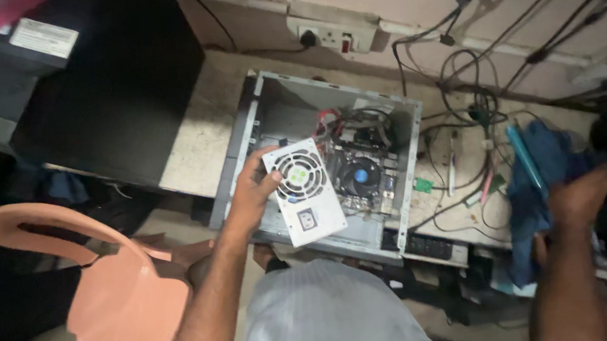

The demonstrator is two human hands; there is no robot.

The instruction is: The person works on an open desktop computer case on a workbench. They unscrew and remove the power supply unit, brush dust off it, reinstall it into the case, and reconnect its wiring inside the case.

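Left hand (251, 193) against power supply (304, 191), over open computer case (255, 116).

A pale bench (202, 139) is seen across mid-frame. An open case (387, 123) is laid on it at centre, a black box (117, 84) at upper left, and loose cables (462, 142), a pen (452, 168) and a blue cloth (538, 172) at right.

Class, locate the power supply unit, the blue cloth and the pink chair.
power supply unit (304, 192), head view, top face beside its fan grille.
blue cloth (546, 164), head view, middle folds.
pink chair (126, 306), head view, seat.
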